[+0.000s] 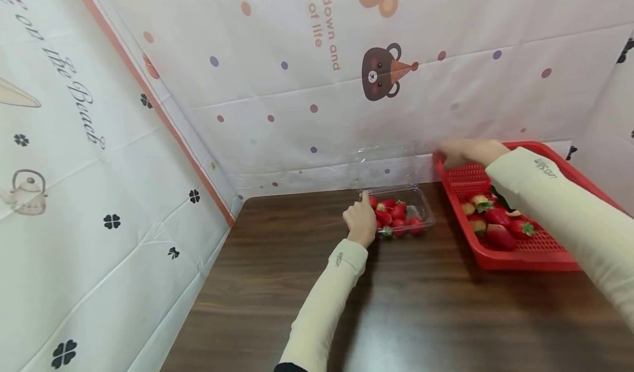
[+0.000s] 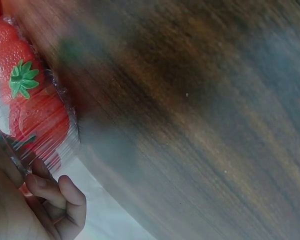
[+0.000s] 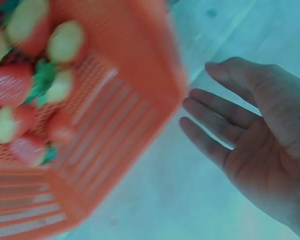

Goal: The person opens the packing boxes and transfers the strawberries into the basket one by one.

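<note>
A clear plastic clamshell box [image 1: 425, 209] with its lid [image 1: 386, 165] raised at the back holds several red strawberries [image 1: 396, 212]. My left hand [image 1: 360, 220] grips the box at its left side; in the left wrist view its curled fingers [image 2: 72, 200] are right at the plastic wall. To the right stands a red plastic basket [image 1: 525, 259] with several red and pale strawberries [image 1: 500, 234] in it. My right hand [image 1: 468, 151] is at the basket's back left corner, blurred in the head view. The right wrist view shows its fingers [image 3: 210, 132] extended beside the rim, holding nothing.
Box and basket stand on a dark wood-grain table [image 1: 267, 273]. A white printed cloth [image 1: 277, 86] hangs close behind them, and another [image 1: 114, 262] lines the left side. My right sleeve [image 1: 569, 212] crosses over the basket and hides part of it.
</note>
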Motion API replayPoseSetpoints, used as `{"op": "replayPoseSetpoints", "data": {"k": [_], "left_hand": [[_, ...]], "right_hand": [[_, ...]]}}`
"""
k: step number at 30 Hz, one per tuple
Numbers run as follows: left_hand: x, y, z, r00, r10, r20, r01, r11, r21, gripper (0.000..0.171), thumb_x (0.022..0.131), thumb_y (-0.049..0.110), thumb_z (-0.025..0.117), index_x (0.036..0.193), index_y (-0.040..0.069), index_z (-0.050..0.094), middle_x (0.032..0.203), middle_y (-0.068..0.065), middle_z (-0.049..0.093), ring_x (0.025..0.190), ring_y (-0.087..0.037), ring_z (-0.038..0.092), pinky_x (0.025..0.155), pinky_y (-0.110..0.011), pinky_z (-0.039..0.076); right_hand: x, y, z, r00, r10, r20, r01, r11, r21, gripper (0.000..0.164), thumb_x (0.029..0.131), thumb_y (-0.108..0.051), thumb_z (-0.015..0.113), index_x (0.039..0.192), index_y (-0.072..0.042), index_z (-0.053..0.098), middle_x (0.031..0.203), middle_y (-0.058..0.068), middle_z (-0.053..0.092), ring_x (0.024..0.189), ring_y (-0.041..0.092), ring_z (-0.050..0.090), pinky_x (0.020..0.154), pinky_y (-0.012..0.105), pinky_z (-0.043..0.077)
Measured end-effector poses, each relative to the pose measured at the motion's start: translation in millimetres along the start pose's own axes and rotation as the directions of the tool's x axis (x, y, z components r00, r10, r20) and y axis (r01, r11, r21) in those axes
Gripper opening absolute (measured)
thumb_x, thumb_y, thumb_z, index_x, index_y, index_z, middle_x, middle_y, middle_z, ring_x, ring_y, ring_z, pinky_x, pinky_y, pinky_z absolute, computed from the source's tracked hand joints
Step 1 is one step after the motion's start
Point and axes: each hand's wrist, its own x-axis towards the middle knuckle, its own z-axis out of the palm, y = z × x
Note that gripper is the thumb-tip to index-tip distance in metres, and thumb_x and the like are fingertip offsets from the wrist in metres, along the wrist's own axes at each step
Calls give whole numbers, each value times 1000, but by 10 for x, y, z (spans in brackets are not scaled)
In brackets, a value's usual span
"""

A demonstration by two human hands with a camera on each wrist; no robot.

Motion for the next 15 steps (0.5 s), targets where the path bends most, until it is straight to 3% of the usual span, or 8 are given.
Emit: {"op": "replayPoseSetpoints", "data": {"k": [4, 8, 11, 15], "left_hand": [[-6, 1, -14, 1000, 7, 15, -7, 1000, 1, 39, 105, 26, 51, 144, 30, 48, 95, -2, 78, 77, -20, 75, 55, -33, 50], [-11, -4, -9, 1000, -3, 1, 3, 1000, -4, 35, 105, 25, 50, 140, 29, 49, 95, -1, 78, 77, -20, 75, 55, -34, 50], [-9, -9, 1, 1000, -6, -23, 5, 1000, -8, 30, 105, 24, 49, 135, 27, 50, 93, -2, 78, 76, -20, 75, 54, -34, 49], [-11, -14, -1, 999, 1, -41, -2, 1000, -22, 27, 105, 24, 48, 132, 27, 50, 91, -2, 78, 75, -21, 75, 53, -34, 48]], "right_hand": [[199, -346, 32, 997, -73, -22, 73, 997, -27, 26, 82, 6, 65, 108, 7, 69, 107, 26, 69, 101, 42, 66, 87, 54, 56], [366, -703, 261, 995, -87, 42, 86, 996, 12, 26, 84, 5, 67, 110, 4, 71, 107, 21, 71, 98, 33, 68, 87, 49, 58], [462, -884, 495, 987, -40, 155, 28, 997, 77, 32, 87, 3, 67, 119, 4, 69, 109, 18, 71, 94, 27, 68, 83, 44, 60], [553, -976, 752, 965, 33, 260, -61, 993, 102, 33, 86, -1, 69, 119, 3, 66, 101, 11, 68, 84, 20, 63, 76, 39, 59]]}}
